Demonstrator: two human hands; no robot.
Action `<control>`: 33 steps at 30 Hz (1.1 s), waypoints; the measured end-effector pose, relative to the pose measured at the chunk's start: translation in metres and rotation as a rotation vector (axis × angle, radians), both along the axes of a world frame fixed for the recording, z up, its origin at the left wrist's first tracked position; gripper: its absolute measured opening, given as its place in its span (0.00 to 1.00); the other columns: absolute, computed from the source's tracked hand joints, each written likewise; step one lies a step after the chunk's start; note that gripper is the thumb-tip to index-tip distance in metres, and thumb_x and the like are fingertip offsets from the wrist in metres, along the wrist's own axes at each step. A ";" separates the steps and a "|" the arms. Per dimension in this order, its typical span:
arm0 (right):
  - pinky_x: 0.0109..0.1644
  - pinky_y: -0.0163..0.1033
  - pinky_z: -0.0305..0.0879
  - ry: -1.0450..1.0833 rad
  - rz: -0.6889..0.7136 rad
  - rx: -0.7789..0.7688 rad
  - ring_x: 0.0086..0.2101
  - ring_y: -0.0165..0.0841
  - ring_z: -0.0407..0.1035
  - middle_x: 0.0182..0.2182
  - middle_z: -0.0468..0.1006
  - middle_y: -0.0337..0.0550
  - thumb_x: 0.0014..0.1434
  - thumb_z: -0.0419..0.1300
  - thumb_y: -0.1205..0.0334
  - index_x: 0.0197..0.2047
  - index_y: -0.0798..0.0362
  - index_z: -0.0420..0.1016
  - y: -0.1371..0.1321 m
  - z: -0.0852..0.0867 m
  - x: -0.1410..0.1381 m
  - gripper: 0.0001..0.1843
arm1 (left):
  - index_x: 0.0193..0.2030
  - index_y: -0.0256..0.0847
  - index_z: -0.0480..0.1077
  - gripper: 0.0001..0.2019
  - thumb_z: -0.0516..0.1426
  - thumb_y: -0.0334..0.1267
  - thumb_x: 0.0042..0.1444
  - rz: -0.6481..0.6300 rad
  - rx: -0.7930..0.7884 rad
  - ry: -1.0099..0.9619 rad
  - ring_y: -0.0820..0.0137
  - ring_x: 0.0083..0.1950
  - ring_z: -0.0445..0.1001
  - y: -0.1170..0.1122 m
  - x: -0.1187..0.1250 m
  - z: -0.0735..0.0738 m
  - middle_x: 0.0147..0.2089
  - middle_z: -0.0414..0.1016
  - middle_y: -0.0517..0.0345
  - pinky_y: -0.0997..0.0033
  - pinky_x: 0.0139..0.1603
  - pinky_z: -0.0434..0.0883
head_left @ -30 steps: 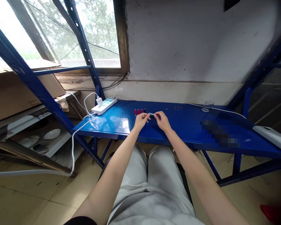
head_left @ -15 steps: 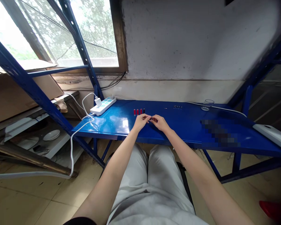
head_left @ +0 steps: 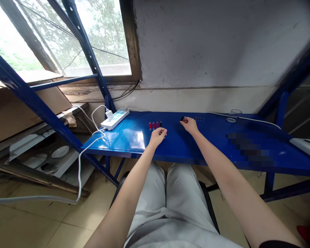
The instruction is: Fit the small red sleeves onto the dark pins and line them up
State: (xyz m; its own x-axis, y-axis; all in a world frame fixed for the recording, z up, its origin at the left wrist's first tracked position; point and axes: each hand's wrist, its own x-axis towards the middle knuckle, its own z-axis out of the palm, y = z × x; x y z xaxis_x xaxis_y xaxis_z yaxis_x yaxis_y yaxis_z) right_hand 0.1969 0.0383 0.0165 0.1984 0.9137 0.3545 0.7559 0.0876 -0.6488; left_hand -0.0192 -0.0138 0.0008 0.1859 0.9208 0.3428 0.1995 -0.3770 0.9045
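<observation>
My left hand (head_left: 157, 137) is over the near-middle part of the blue table (head_left: 129, 137), its fingers curled together. Whatever it may hold is hidden or too small to make out. Just beyond it stand several small tubes in a row: red tubes (head_left: 153, 126) and one black tube (head_left: 160, 124) at the right end. Farther right, my right hand (head_left: 190, 125) reaches toward the back of the table. Its thumb and fingers are pinched together at a small black piece (head_left: 182, 118). To the right of that hand are several tiny pale pieces (head_left: 199, 119) in rows.
A white power strip (head_left: 115, 119) with a plugged-in charger is at the back left. A clear glass (head_left: 234, 116) stands at the back right beside a white cable. A blurred dark object (head_left: 250, 150) and a white device (head_left: 306, 150) lie right.
My hands were together in the middle and are now apart. The right hand has moved right and toward the back, onto the small piece there; the left has stayed near the tubes.
</observation>
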 end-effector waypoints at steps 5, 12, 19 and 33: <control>0.30 0.36 0.59 -0.099 0.013 -0.087 0.26 0.32 0.65 0.27 0.72 0.44 0.53 0.57 0.60 0.31 0.55 0.70 0.024 -0.011 0.005 0.07 | 0.34 0.37 0.72 0.14 0.53 0.46 0.54 -0.027 0.018 0.068 0.74 0.26 0.69 0.003 0.000 -0.003 0.28 0.73 0.55 0.74 0.29 0.68; 0.30 0.37 0.60 -0.145 -0.016 -0.183 0.27 0.33 0.66 0.28 0.73 0.46 0.53 0.57 0.61 0.33 0.54 0.71 0.035 -0.018 -0.001 0.06 | 0.34 0.38 0.73 0.14 0.52 0.46 0.55 -0.036 0.040 0.121 0.72 0.29 0.71 -0.001 -0.001 0.002 0.29 0.74 0.55 0.73 0.31 0.68; 0.33 0.37 0.62 -0.125 -0.022 -0.229 0.30 0.34 0.69 0.28 0.75 0.46 0.51 0.60 0.62 0.32 0.54 0.72 0.043 -0.017 0.001 0.05 | 0.33 0.38 0.73 0.14 0.52 0.46 0.55 -0.034 0.058 0.135 0.72 0.29 0.71 0.000 -0.002 0.000 0.30 0.74 0.55 0.73 0.31 0.67; 0.33 0.37 0.64 -0.097 -0.027 -0.278 0.30 0.34 0.69 0.28 0.75 0.47 0.50 0.62 0.63 0.31 0.56 0.74 0.051 -0.017 0.007 0.05 | 0.33 0.38 0.73 0.13 0.52 0.44 0.54 -0.030 0.054 0.146 0.72 0.29 0.71 0.001 -0.002 0.000 0.29 0.75 0.55 0.73 0.30 0.67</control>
State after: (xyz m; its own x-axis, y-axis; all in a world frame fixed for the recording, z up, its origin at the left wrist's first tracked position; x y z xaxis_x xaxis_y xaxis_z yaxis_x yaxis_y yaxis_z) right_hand 0.2040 0.0892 -0.0003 0.2015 0.9733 0.1101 0.8152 -0.1043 -0.5698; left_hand -0.0207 -0.0129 0.0009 0.2648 0.8951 0.3588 0.3156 -0.4320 0.8448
